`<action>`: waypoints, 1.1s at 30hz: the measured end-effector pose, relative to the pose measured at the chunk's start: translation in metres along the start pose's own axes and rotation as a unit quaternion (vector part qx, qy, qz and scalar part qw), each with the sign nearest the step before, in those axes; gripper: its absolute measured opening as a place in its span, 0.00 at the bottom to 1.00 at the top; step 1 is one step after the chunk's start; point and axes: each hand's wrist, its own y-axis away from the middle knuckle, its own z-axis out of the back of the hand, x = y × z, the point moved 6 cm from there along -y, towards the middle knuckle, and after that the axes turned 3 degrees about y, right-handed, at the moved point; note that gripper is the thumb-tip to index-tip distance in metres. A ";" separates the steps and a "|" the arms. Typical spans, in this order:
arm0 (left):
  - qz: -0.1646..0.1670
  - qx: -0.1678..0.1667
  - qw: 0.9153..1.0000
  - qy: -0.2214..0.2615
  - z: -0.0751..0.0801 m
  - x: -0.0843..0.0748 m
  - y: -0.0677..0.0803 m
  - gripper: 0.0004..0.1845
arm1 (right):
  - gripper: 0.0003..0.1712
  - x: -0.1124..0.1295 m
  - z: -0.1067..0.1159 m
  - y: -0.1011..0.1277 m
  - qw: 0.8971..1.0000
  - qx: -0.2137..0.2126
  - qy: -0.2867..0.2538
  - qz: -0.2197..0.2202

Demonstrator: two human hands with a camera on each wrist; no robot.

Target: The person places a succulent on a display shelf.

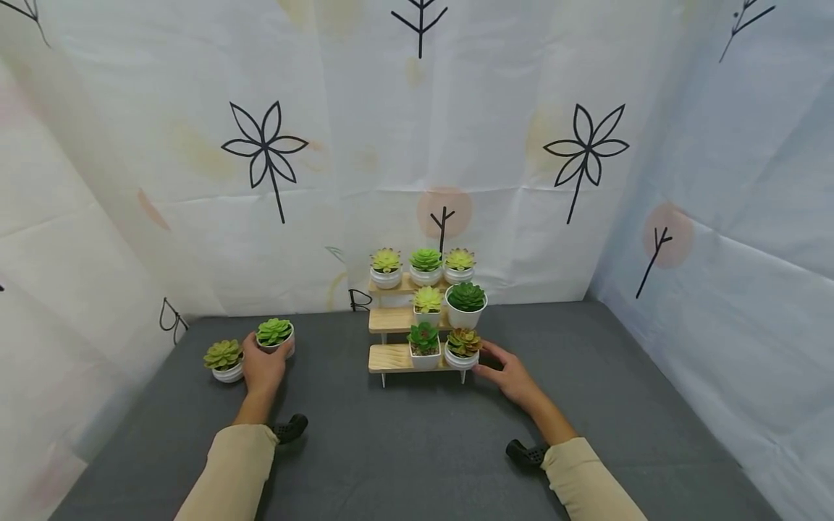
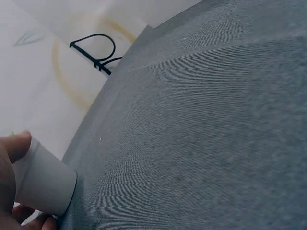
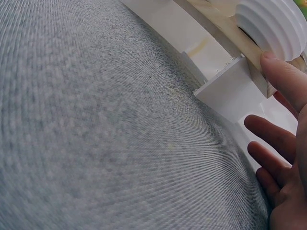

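Left hand wrapped round a white pot with a bright green succulent, thumb and fingers curled against its smooth wall, pot standing upright on the grey counter. Just left of that hand, a second potted succulent, olive green, close beside the held pot. Right hand resting relaxed at the right end of the lowest step of a wooden tiered stand, fingers loosely spread, one fingertip touching the step's edge just under a ribbed white pot with a reddish-green succulent, nothing gripped. Left of that pot, on the same step, a square white pot with a dark green and red plant. Beyond the right hand, on the middle step, two more pots; on the top step, three small ones in a row. Stand well right of the left hand, between the two hands but nearer the right one.
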 end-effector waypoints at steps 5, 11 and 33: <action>0.003 0.000 1.000 0.002 0.000 0.001 -0.004 0.45 | 0.32 0.002 -0.001 0.000 1.000 -0.003 0.008 -0.009; -0.008 -0.010 1.000 0.013 0.000 0.002 -0.002 0.45 | 0.32 0.001 0.000 0.001 1.000 0.001 0.006 -0.007; -0.038 -0.012 0.999 0.020 -0.011 0.002 0.018 0.43 | 0.33 -0.039 -0.004 -0.008 1.000 -0.010 0.008 0.002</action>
